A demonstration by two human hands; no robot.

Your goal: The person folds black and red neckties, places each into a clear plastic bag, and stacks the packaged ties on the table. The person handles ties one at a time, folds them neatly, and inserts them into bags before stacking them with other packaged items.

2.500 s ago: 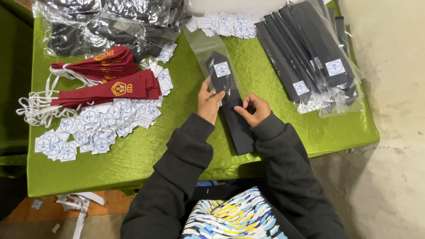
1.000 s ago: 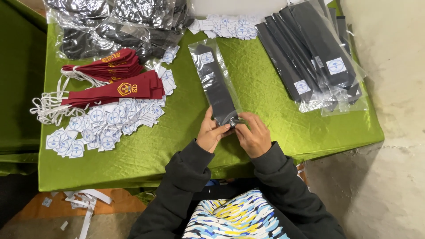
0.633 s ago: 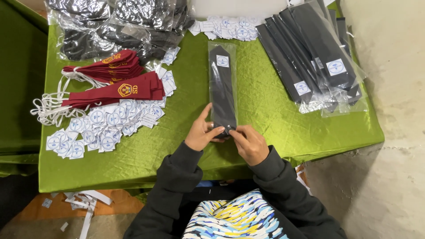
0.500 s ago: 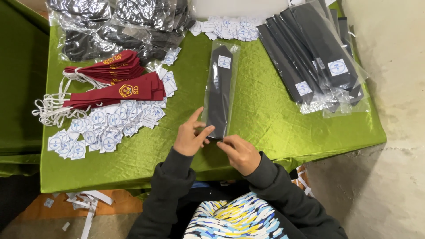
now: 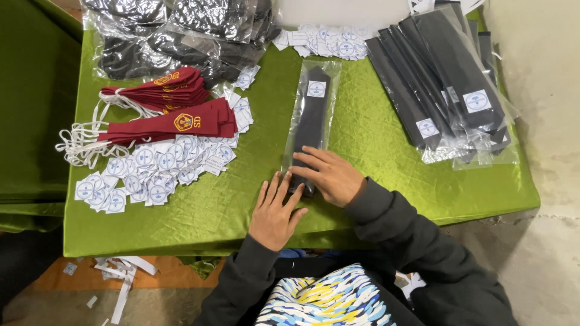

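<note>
A long black tie in a clear plastic sleeve (image 5: 312,118), with a small white round-marked label near its top, lies lengthwise on the green table cloth (image 5: 368,151). My right hand (image 5: 326,175) lies flat on the sleeve's near end, fingers spread and pointing left. My left hand (image 5: 275,211) rests flat on the cloth just left of that end, fingertips touching the sleeve's edge. Neither hand grips anything.
Maroon ties with white cords (image 5: 163,115) lie at the left above a scatter of small white labels (image 5: 151,172). Bagged black items (image 5: 181,30) are stacked at the back left, more labels (image 5: 326,42) at the back, a pile of bagged black ties (image 5: 450,90) at the right.
The bagged tie was turned from slanted to nearly straight on the cloth. Both hands let go of its near end and now lie flat, the right on it, the left beside it.
</note>
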